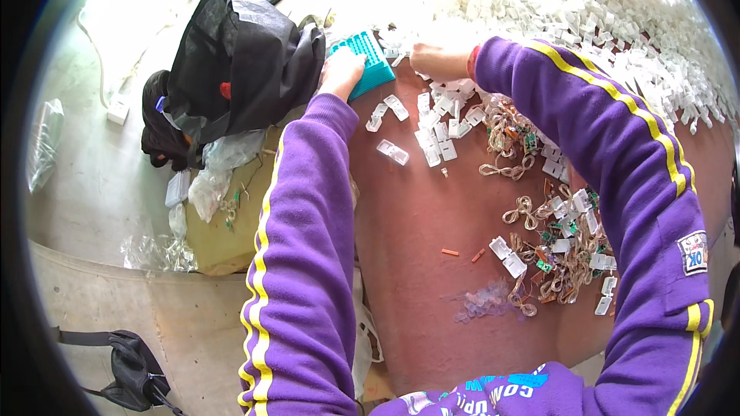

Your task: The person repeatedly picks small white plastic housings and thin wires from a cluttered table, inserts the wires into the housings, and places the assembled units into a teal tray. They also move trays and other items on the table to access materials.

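Both our hands at the teal tray

Our left hand [340,72] lies curled on the teal tray [364,62] at the surface's [416,208] far edge, grip closed over its near side. Just right of the tray, our right hand [439,58] reaches into the white clips [539,8]; its grip we cannot tell.

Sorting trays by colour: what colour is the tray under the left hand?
Teal tray, best in the head view.

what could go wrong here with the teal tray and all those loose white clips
The teal tray sits at the table's far left edge under the left hand; a nudge might tip it off. The right hand digs into the heaped white clips, which could slide. The sleeve may sweep the wire bundles.
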A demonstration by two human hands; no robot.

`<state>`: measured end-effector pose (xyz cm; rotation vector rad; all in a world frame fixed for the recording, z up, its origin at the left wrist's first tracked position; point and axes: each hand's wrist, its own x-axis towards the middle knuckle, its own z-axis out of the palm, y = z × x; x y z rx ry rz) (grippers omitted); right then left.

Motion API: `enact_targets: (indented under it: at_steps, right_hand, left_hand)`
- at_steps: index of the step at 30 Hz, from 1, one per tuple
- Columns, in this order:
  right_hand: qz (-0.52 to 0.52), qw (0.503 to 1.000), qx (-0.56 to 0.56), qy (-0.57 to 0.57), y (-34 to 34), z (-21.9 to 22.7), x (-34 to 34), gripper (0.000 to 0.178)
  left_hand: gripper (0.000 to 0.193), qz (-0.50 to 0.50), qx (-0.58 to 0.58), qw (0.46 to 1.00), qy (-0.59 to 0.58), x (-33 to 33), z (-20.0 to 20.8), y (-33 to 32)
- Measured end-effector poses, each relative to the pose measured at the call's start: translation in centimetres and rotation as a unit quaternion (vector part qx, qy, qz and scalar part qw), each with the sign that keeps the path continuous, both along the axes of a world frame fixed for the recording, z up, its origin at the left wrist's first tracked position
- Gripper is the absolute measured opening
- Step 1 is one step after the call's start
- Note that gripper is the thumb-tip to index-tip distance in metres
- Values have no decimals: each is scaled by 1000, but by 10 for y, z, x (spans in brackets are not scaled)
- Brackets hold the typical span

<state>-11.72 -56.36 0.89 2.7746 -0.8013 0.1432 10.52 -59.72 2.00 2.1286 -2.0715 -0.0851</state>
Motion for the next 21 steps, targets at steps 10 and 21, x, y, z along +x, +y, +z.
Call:
enact_targets:
  at_steps: [10, 21]
  right_hand:
    - [-208, 645, 541, -497, -23, -5, 46, 26]
    - [-185, 661, 608, -399, -88, -84, 49, 46]
  left_hand:
    - [59, -16, -23, 999, 35, 5, -5, -3]
    - [50, -48, -29, 998, 3, 12, -9, -8]
